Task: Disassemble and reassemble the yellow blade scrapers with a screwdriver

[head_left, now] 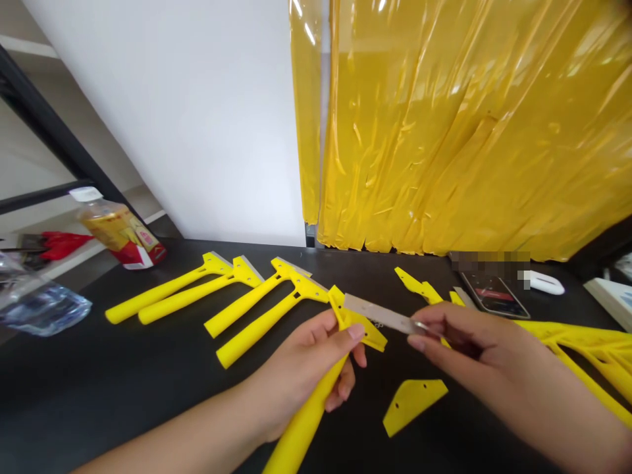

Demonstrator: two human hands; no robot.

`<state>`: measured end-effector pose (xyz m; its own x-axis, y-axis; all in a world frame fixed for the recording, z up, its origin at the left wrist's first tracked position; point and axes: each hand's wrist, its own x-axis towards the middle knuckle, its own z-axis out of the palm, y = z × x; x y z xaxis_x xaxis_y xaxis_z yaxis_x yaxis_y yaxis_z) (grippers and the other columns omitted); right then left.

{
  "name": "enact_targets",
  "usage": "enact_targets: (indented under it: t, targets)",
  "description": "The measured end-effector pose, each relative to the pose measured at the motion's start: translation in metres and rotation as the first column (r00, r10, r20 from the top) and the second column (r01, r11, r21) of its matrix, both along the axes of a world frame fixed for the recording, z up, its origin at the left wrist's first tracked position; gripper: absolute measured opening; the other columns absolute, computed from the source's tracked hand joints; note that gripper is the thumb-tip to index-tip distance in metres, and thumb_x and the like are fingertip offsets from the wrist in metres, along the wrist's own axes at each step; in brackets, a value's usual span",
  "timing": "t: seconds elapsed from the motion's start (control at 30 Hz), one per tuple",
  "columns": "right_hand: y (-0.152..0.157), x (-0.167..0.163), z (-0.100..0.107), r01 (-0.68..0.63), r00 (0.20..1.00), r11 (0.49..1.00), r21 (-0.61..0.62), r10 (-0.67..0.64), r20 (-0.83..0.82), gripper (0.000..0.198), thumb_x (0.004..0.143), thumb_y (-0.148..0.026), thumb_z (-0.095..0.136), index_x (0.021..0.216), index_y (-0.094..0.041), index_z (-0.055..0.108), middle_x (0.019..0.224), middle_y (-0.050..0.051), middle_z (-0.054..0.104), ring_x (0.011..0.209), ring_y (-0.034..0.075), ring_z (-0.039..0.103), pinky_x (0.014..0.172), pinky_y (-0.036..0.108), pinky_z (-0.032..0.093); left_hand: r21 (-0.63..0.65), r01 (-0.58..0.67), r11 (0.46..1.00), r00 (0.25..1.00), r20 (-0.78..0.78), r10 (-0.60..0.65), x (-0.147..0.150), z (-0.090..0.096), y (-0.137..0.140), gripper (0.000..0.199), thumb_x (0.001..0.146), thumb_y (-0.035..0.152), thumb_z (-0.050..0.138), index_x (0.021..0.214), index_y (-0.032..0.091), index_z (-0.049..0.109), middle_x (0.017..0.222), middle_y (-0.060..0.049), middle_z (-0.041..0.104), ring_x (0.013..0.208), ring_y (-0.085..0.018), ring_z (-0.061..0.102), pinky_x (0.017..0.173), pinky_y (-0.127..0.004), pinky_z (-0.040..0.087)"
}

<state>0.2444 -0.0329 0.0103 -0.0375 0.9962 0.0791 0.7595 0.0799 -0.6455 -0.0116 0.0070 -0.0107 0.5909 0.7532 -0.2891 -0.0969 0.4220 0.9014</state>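
Observation:
My left hand (316,362) is closed around the neck of a yellow scraper handle (301,428), which slants down to the bottom edge of the view. Its flared head sticks out past my thumb. Between the thumb and fingers of my right hand (459,342) is one end of a thin metal blade (378,312). The blade's other end lies over or just above the scraper head; I cannot tell if they touch. A loose yellow cover plate (413,405) with two small holes lies on the black table below my right hand.
Several yellow scrapers with blades (266,322) lie in a row at left. A drink bottle (121,227) and a clear bottle (44,306) are farther left. At right are more yellow plates (417,286), a phone (494,293) and yellow handles (587,349). Yellow film (444,131) hangs behind.

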Motion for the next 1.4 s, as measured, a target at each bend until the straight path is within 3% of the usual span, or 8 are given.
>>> enact_targets:
  t: [0.17, 0.37, 0.57, 0.77, 0.9, 1.0, 1.17, 1.4]
  targets:
    - [-0.002, -0.01, -0.001, -0.079, 0.996, 0.993, -0.091, 0.075, -0.049, 0.025, 0.096, -0.052, 0.066, 0.097, -0.03, 0.076, 0.08, 0.002, 0.073, 0.071, 0.021, 0.066, 0.058, 0.03, 0.047, -0.007, -0.083, 0.997, 0.995, 0.047, 0.083, 0.001, 0.002, -0.005, 0.04, 0.105, 0.058, 0.058, 0.094, 0.019, 0.059, 0.087, -0.004, 0.068, 0.048, -0.006, 0.052, 0.04, -0.015, 0.037]
    - [0.003, -0.011, -0.003, -0.152, 0.977, 0.971, -0.185, 0.119, -0.176, 0.03, 0.097, -0.054, 0.063, 0.086, -0.027, 0.07, 0.072, -0.001, 0.058, 0.068, 0.017, 0.054, 0.059, 0.029, 0.041, -0.027, -0.072, 0.997, 0.996, 0.041, 0.074, 0.001, 0.006, -0.006, 0.031, 0.106, 0.048, 0.06, 0.093, 0.019, 0.059, 0.081, -0.003, 0.069, 0.043, -0.005, 0.051, 0.037, -0.014, 0.039]
    - [0.003, -0.011, -0.012, -0.314, 0.898, 0.901, -0.298, 0.18, -0.401, 0.03, 0.1, -0.051, 0.064, 0.087, -0.024, 0.067, 0.074, -0.003, 0.05, 0.068, 0.014, 0.043, 0.06, 0.026, 0.033, -0.038, -0.031, 0.999, 0.998, 0.045, 0.033, 0.0, 0.007, -0.007, 0.027, 0.106, 0.045, 0.061, 0.095, 0.02, 0.061, 0.075, -0.001, 0.069, 0.041, -0.005, 0.05, 0.035, -0.012, 0.039]
    - [0.005, -0.006, -0.011, -0.281, 0.855, 0.909, -0.306, 0.093, -0.51, 0.032, 0.096, -0.051, 0.07, 0.083, -0.023, 0.065, 0.073, -0.004, 0.05, 0.067, 0.013, 0.042, 0.06, 0.027, 0.031, -0.041, -0.012, 0.999, 1.0, -0.012, 0.011, -0.003, 0.008, -0.005, 0.021, 0.101, 0.041, 0.065, 0.095, 0.021, 0.061, 0.072, -0.001, 0.07, 0.039, -0.007, 0.05, 0.032, -0.013, 0.04]
    - [0.008, 0.001, -0.007, -0.22, 0.839, 0.929, -0.297, 0.025, -0.543, 0.035, 0.096, -0.054, 0.069, 0.083, -0.023, 0.063, 0.067, -0.003, 0.052, 0.061, 0.013, 0.039, 0.055, 0.027, 0.03, -0.079, 0.123, 0.989, 0.987, -0.094, -0.13, -0.004, 0.009, -0.004, 0.021, 0.1, 0.043, 0.064, 0.102, 0.022, 0.063, 0.07, -0.001, 0.07, 0.039, -0.008, 0.051, 0.032, -0.013, 0.042]
    - [0.008, 0.006, -0.006, -0.242, 0.877, 0.924, -0.297, 0.078, -0.474, 0.032, 0.098, -0.049, 0.066, 0.083, -0.023, 0.062, 0.07, -0.003, 0.051, 0.064, 0.013, 0.04, 0.057, 0.027, 0.031, -0.097, 0.159, 0.982, 0.975, -0.138, -0.172, -0.003, 0.01, -0.005, 0.024, 0.1, 0.046, 0.064, 0.102, 0.022, 0.063, 0.07, 0.0, 0.07, 0.039, -0.007, 0.051, 0.032, -0.013, 0.043]
    - [-0.002, -0.001, -0.004, -0.384, 0.913, 0.821, -0.424, 0.267, -0.309, 0.025, 0.101, -0.041, 0.064, 0.084, -0.023, 0.063, 0.08, -0.002, 0.054, 0.076, 0.015, 0.049, 0.065, 0.028, 0.037, -0.1, 0.194, 0.976, 0.955, -0.207, -0.211, -0.004, 0.007, -0.003, 0.029, 0.102, 0.05, 0.061, 0.1, 0.021, 0.064, 0.071, 0.001, 0.07, 0.039, -0.008, 0.053, 0.032, -0.013, 0.044]
    - [-0.006, -0.018, -0.012, -0.409, 0.824, 0.837, -0.363, 0.168, -0.542, 0.026, 0.102, -0.05, 0.065, 0.097, -0.025, 0.067, 0.092, 0.0, 0.066, 0.085, 0.018, 0.057, 0.071, 0.029, 0.043, -0.083, 0.251, 0.965, 0.938, -0.226, -0.263, -0.003, 0.004, -0.005, 0.038, 0.102, 0.057, 0.063, 0.099, 0.019, 0.066, 0.077, 0.001, 0.071, 0.042, -0.005, 0.054, 0.035, -0.013, 0.047]
